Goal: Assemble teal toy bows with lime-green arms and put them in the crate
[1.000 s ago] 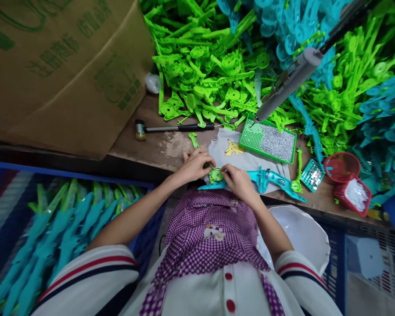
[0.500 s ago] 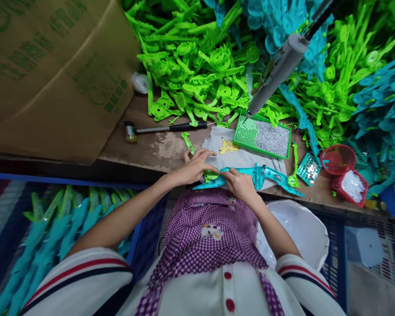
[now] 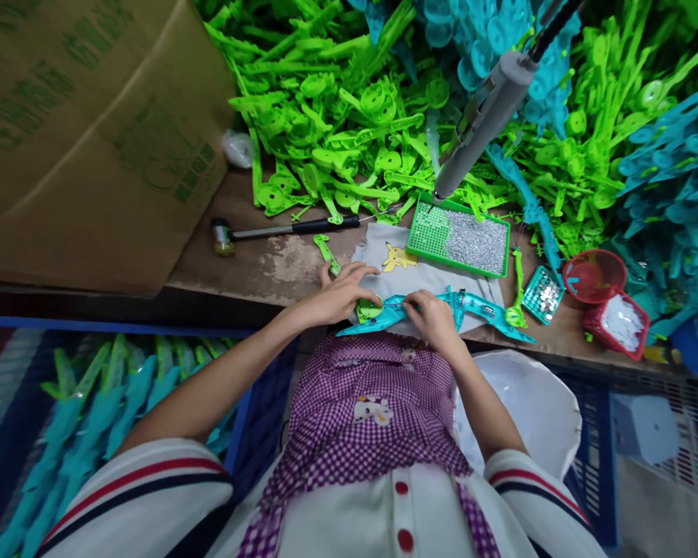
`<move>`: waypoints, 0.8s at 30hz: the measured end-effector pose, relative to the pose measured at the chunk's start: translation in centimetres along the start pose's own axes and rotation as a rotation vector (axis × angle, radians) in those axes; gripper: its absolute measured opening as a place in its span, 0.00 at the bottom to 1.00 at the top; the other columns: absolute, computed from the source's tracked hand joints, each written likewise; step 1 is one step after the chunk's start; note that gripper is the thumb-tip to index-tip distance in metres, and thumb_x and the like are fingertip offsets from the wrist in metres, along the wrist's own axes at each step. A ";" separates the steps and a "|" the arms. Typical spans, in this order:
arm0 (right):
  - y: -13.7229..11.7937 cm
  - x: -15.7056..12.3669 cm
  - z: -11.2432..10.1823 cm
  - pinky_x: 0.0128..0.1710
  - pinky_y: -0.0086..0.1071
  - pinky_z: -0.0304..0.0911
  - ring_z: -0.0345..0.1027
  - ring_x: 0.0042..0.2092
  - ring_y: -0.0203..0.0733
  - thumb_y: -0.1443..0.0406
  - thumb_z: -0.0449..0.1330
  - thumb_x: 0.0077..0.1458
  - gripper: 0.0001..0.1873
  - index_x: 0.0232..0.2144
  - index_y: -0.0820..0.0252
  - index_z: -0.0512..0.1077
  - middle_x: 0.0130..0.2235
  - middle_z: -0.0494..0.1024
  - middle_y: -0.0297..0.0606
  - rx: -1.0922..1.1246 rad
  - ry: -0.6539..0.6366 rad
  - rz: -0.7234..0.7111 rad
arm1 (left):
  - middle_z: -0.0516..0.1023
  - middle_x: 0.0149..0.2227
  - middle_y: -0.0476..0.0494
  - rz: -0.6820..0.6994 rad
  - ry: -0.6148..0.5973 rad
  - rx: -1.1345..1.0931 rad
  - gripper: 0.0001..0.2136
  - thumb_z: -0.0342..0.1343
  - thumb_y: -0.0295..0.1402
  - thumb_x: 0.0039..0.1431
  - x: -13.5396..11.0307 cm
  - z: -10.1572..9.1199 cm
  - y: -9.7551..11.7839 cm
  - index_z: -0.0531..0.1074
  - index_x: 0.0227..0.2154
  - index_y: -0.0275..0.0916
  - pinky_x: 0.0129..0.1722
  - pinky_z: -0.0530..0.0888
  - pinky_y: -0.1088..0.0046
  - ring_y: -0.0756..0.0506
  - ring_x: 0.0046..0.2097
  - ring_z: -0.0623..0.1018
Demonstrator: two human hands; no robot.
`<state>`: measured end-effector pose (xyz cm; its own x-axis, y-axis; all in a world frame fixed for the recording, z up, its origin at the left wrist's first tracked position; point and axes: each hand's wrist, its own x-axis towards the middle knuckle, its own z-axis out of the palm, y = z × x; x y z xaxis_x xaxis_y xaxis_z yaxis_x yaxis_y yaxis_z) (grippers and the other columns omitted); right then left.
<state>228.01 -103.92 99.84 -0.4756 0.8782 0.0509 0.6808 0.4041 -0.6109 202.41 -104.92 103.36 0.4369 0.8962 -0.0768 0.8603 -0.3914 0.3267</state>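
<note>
A long, bow-shaped blue plastic part point(image 3: 391, 311) lies across the near edge of the bench, its inner side with ribs facing up. At its left end is a green round-ended plastic piece point(image 3: 368, 310). My left hand point(image 3: 338, 297) rests over that end with fingers spread, one digit touching the green piece. My right hand point(image 3: 433, 316) is over the middle of the blue part, thumb and fingertips pinched together. A thin dark line runs left from that pinch; what the fingers hold is too small to name. Another green piece point(image 3: 515, 315) sits at the blue part's right end.
A hammer point(image 3: 279, 230) lies behind my left hand. A green tray of small metal screws point(image 3: 477, 240) stands on a grey cloth, under a hanging electric screwdriver point(image 3: 482, 124). Heaped green parts point(image 3: 337, 116) fill the back. A cardboard box point(image 3: 93, 147) stands left, red containers point(image 3: 616, 324) right.
My right hand has shifted slightly right along the blue part, away from the left hand, still pinched. My left hand stays at the green end. The whole view has drifted a little.
</note>
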 end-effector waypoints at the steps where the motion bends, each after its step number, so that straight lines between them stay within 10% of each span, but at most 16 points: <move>1: 0.0 0.1 -0.1 0.40 0.30 0.58 0.74 0.43 0.39 0.60 0.54 0.67 0.11 0.44 0.53 0.76 0.44 0.80 0.36 -0.010 -0.003 -0.002 | 0.63 0.68 0.49 -0.002 0.004 -0.001 0.28 0.47 0.16 0.57 0.0 0.0 0.0 0.82 0.42 0.58 0.63 0.35 0.31 0.33 0.69 0.57; 16: 1.7 2.1 -0.3 0.40 0.33 0.62 0.78 0.43 0.46 0.59 0.55 0.61 0.13 0.39 0.52 0.79 0.42 0.84 0.38 -0.053 -0.147 -0.148 | 0.61 0.69 0.39 0.166 -0.066 0.148 0.32 0.52 0.19 0.51 0.0 -0.2 2.1 0.71 0.59 0.49 0.69 0.47 0.44 0.38 0.69 0.62; 24: 5.5 5.3 1.0 0.43 0.40 0.70 0.80 0.43 0.54 0.46 0.54 0.57 0.21 0.35 0.47 0.80 0.40 0.85 0.37 0.114 -0.333 -0.198 | 0.56 0.71 0.60 0.216 -0.170 0.489 0.32 0.44 0.26 0.56 0.0 -1.4 2.8 0.70 0.59 0.65 0.57 0.64 0.58 0.53 0.72 0.53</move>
<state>228.69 -97.27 96.01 -0.7586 0.6476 -0.0711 0.5006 0.5096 -0.6998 204.44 -105.72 105.60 0.6181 0.7544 -0.2211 0.7504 -0.6500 -0.1200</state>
